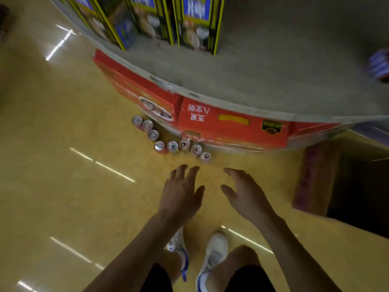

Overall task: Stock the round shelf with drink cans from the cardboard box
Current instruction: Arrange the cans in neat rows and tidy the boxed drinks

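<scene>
1. Glossy yellow floor (63,186) fills my view, streaked with reflected light.
2. Round shelf (273,70): one grey curved deck across the top of the view. Tall blue-and-yellow cartons (195,22) stand on it, too blurred for me to count.
3. Red cartons (231,127): at least three, tucked under the shelf rim.
4. Drink cans (172,146): I count eight, upright on the floor in one curved row just beside the red cartons.
5. Cardboard box (315,182): one, open, on the floor at right, well apart from the cans. Its interior is dark and I cannot tell the contents.
6. Left hand (181,192): fingers spread, holding nothing, near the row of cans.
7. Right hand (246,192): fingers likewise spread, holding nothing, beside the left.
8. White shoes (214,251): two, blue-trimmed, below the hands.
</scene>
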Available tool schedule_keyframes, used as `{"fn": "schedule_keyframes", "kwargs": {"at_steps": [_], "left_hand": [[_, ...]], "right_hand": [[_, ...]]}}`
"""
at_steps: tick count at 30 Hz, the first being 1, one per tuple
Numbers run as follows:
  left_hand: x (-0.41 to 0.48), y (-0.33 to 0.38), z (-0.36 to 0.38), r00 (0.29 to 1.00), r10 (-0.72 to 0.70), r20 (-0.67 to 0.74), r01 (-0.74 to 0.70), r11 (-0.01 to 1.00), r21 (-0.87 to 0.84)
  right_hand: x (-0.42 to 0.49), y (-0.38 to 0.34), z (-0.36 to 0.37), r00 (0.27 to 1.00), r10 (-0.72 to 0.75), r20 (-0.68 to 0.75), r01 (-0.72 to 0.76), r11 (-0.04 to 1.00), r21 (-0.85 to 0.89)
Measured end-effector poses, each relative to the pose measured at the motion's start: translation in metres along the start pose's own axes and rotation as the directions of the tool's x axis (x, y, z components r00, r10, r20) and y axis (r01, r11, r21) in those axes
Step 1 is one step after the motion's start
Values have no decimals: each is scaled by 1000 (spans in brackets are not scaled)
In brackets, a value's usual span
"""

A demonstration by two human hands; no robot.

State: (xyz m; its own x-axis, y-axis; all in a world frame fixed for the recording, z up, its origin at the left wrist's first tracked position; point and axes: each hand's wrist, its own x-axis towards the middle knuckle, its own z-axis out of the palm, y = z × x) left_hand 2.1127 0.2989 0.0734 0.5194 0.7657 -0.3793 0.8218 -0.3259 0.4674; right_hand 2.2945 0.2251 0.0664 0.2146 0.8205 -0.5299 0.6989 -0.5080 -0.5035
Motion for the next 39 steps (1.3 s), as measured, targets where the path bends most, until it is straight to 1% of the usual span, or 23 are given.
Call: {"fn": "schedule_keyframes", "kwargs": {"at_steps": [2,6,9,14,18,20,23,27,30,34,35,37,39], "left_hand": [[23,-13,33,1000,-11,25,10,1000,12],[69,-33,87,998,17,55,-20,998,57],[98,-53,117,996,5,89,-16,992,126],[132,-92,149,998,3,68,-14,986,165],[148,-120,168,996,-26,85,12,988,155],[158,-121,174,997,4,78,-17,988,156],[172,-117,183,996,65,55,-75,976,205],[173,-116,194,990,-6,141,-29,970,242],[168,-119,201,981,-17,196,-33,968,249],[169,-133,206,974,-43,222,-15,967,253],[171,-136,207,973,-52,226,-6,969,247],[174,-142,210,969,-73,235,18,974,225],[177,-145,213,963,-96,251,50,982,184]], "right_hand": [[28,21,30,1000,12,5,-12,1000,9],[88,61,81,1000,21,-17,-21,1000,15],[132,83,111,1000,15,3,-15,999,-32],[198,108,144,998,-28,57,34,994,-105],[248,130,164,995,-78,64,82,995,-64],[267,139,171,993,-93,70,97,994,-57],[287,145,179,992,-122,44,125,989,-76],[295,142,191,990,-139,15,139,978,-156],[292,140,193,990,-141,-10,137,973,-183],[288,145,178,973,-205,-105,168,944,-285],[286,147,176,972,-220,-83,185,933,-307],[280,148,179,973,-228,31,226,921,-317],[273,148,189,972,-189,136,224,923,-313]]}}
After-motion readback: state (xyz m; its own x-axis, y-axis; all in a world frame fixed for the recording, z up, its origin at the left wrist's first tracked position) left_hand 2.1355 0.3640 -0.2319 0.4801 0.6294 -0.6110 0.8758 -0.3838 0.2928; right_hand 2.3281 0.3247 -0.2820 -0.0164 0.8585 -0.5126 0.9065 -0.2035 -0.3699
